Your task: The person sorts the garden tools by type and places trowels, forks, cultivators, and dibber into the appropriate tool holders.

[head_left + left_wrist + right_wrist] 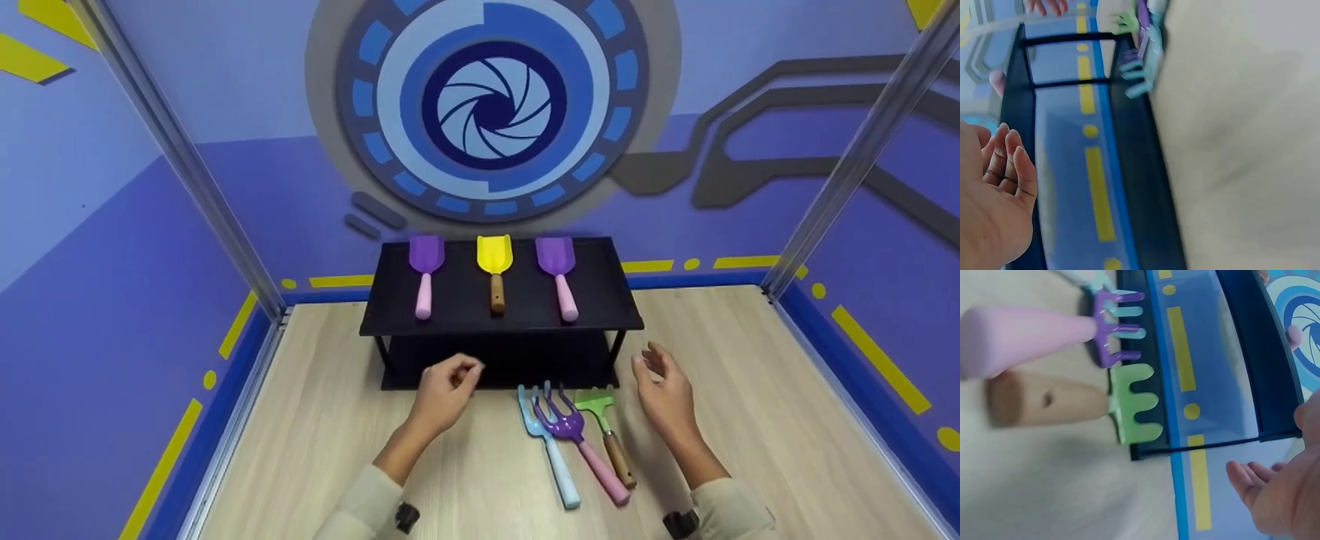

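My left hand (444,394) hovers before the black shelf's front, its fingers loosely curled around nothing. At the right, my right hand (666,394) is held in the air with relaxed fingers, also holding nothing. Between them, nearer the right hand, lie three garden hand tools: a light blue fork (560,474), a purple fork (602,471) with a pink handle, and a green rake (596,403) with a wooden handle. The purple fork's tines overlap the blue one's. In the right wrist view the green rake (1134,405) lies closest to that hand, apart from it.
On the two-tier black shelf (457,300) lie three toy shovels in a row: a purple shovel (426,253), a yellow shovel (494,255) and another purple shovel (555,256). Patterned walls (247,195) enclose the wooden tabletop (315,420) at the back and sides.
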A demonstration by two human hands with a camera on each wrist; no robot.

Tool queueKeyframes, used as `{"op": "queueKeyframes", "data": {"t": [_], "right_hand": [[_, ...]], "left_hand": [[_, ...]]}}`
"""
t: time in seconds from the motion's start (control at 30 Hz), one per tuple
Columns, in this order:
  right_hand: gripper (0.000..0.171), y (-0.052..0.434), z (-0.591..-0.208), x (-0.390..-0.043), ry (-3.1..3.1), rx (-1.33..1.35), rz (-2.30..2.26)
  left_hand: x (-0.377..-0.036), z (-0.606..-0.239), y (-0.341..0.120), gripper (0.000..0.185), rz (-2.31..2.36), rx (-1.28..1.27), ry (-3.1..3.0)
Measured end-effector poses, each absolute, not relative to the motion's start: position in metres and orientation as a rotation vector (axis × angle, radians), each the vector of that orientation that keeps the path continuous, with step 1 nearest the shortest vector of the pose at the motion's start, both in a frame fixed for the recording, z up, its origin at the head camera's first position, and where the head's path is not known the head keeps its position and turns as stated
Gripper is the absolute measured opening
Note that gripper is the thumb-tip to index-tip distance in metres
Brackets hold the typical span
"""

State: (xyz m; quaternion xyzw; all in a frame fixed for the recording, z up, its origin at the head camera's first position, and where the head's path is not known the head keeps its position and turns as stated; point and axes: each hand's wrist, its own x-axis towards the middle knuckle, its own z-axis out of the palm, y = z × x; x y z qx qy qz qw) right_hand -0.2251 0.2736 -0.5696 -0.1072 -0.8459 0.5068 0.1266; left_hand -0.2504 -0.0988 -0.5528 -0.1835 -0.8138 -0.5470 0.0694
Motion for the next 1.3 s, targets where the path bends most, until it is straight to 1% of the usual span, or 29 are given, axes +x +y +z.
{"op": "queueKeyframes", "data": {"t": [0.13, 0.23, 0.47, 0.67, 0.8, 0.9, 1.07, 1.2, 1.3], "right_hand": [[0.054, 0.281, -0.576, -0.214, -2.553, -0.295, 1.408], [0.053, 0.285, -0.580, -0.207, -2.594, -0.285, 1.383], [0.046, 0.287, -0.590, -0.195, -2.633, -0.277, 1.316], [0.043, 0.286, -0.596, -0.191, -2.650, -0.272, 1.355], [0.040, 0.284, -0.600, -0.187, -2.646, -0.255, 1.452], [0.038, 0.282, -0.602, -0.183, -2.650, -0.247, 1.505], [0.037, 0.272, -0.601, -0.176, -2.699, -0.257, 1.528], [0.035, 0.258, -0.599, -0.170, -2.743, -0.250, 1.541], [0.035, 0.247, -0.599, -0.165, -2.767, -0.192, 1.584]], "left_hand": [[-0.243, -0.570, -0.127, 0.009, -1.704, -0.424, -2.454], [-0.240, -0.578, -0.146, 0.009, -1.715, -0.325, -2.454], [-0.241, -0.579, -0.178, 0.012, -1.714, -0.088, -2.413], [-0.250, -0.568, -0.198, 0.028, -1.627, 0.179, -2.316], [-0.258, -0.556, -0.209, 0.035, -1.561, 0.341, -2.285], [-0.268, -0.546, -0.212, 0.043, -1.586, 0.438, -2.297], [-0.287, -0.527, -0.216, 0.059, -1.757, 0.525, -2.313], [-0.300, -0.517, -0.219, 0.063, -1.848, 0.557, -2.324], [-0.307, -0.512, -0.218, 0.064, -1.894, 0.552, -2.326]]}}
